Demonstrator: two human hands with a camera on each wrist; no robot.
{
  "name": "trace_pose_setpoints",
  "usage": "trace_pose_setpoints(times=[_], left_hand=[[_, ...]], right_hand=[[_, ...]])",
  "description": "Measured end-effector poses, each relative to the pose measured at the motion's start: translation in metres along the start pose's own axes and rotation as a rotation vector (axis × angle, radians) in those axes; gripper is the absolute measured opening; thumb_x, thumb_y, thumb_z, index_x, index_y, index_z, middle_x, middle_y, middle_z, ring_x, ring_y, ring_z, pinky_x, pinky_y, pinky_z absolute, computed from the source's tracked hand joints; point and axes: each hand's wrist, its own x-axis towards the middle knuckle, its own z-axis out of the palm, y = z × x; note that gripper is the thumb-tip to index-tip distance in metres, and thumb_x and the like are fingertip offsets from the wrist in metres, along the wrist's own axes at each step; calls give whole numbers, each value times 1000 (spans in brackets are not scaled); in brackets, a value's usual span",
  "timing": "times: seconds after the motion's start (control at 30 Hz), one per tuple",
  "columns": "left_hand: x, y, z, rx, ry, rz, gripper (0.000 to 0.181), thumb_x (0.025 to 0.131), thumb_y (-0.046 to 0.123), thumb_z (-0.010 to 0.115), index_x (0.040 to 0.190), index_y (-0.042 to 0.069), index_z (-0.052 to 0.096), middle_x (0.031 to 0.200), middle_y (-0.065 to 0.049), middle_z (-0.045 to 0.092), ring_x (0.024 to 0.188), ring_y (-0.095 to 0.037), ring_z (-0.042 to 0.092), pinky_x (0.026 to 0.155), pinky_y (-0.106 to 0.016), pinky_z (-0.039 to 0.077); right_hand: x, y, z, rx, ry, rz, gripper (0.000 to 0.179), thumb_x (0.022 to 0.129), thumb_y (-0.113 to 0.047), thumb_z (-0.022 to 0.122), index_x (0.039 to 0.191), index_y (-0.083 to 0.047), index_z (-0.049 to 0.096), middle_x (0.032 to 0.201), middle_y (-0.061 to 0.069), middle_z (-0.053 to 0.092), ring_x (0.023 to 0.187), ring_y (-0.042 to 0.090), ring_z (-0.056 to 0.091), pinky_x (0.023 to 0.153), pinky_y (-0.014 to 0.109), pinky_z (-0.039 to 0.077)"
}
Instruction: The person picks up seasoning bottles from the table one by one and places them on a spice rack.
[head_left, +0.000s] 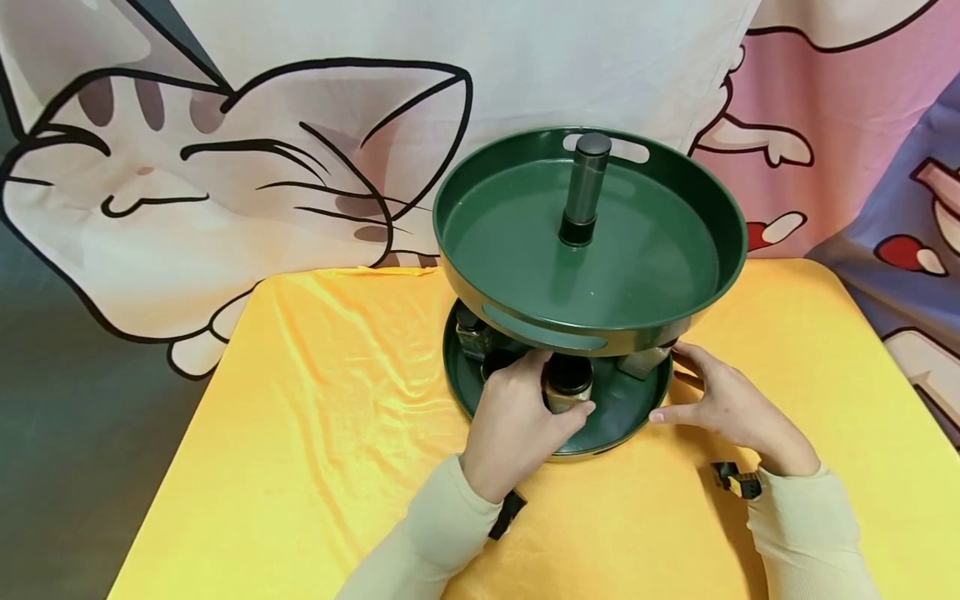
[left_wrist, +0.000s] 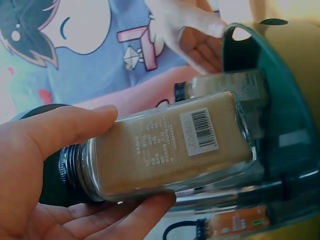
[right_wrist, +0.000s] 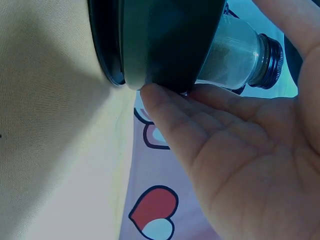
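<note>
A two-tier dark green round turntable stand has an upper tray (head_left: pixel 645 275) above a lower tray (head_left: pixel 618 408). My left hand (head_left: pixel 517 425) grips a square glass spice jar (left_wrist: pixel 165 150) with a black lid and pale brown contents, thumb on one side and fingers on the other. In the head view that jar is just over the front part of the lower tray, under the upper rim. At the lower tray's right edge is my right hand (head_left: pixel 731 408), fingers extended along the rim and holding nothing. Close by it stands another glass jar (right_wrist: pixel 232 52).
More jars occupy the lower tray, including a dark-lidded jar (head_left: pixel 472 333) at its left and an orange-labelled jar (left_wrist: pixel 240 222). A post (head_left: pixel 585 192) rises from the upper tray. Yellow cloth (head_left: pixel 337 433) covers the table, with a cartoon-printed curtain (head_left: pixel 300 183) behind.
</note>
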Motion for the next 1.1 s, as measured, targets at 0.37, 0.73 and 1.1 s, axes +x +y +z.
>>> trace_pose_setpoints(times=[0.37, 0.73, 1.1], left_hand=[[4, 1, 25, 45, -41, -16, 58, 77, 21, 86, 127, 5, 61, 104, -4, 68, 82, -20, 69, 76, -28, 57], [5, -3, 38, 92, -53, -53, 52, 79, 22, 84, 123, 4, 62, 100, -4, 67, 79, -24, 69, 78, -34, 57], [6, -8, 44, 96, -64, -64, 53, 80, 22, 83, 125, 4, 62, 103, -6, 68, 80, -25, 70, 79, -36, 57]], right_hand=[[0, 0, 0, -6, -1, -2, 104, 77, -31, 89, 153, 7, 28, 153, 28, 37, 133, 51, 44, 103, 59, 39], [1, 0, 0, -6, -8, 5, 104, 78, -30, 88, 153, 8, 27, 153, 29, 36, 133, 51, 44, 103, 59, 39], [1, 0, 0, -5, -18, 20, 105, 78, -30, 88, 153, 8, 25, 153, 30, 36, 133, 52, 43, 104, 59, 39]])
